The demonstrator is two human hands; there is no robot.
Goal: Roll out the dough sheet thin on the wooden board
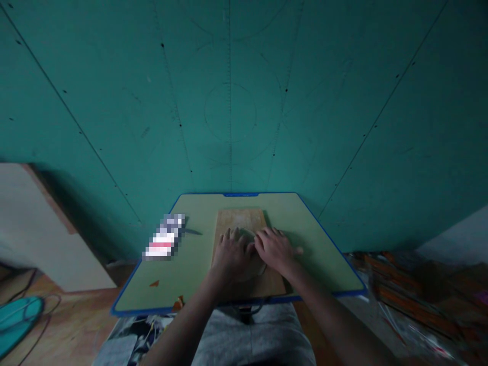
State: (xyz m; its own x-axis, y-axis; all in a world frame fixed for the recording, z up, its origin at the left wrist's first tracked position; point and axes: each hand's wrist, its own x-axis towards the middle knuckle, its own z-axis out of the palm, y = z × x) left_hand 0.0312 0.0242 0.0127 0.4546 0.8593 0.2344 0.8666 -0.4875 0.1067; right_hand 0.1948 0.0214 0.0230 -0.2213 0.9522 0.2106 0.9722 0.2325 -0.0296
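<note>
A small green table (190, 264) with a blue rim stands before me against a teal wall. On it lies a wooden board (242, 219). Both my hands rest flat on a pale round flat piece (254, 270) on the board. My left hand (231, 251) lies with fingers stretched forward. My right hand (275, 249) sits beside it, fingers spread and pointing left, thumb out to the right. The round piece is mostly hidden under the hands.
A blurred-out packet (164, 238) lies on the table's left part with a dark thin tool (192, 232) beside it. Small orange scraps (154, 283) sit near the front left edge. Clutter of papers and sticks (412, 290) covers the floor at right; a teal object (17, 317) at left.
</note>
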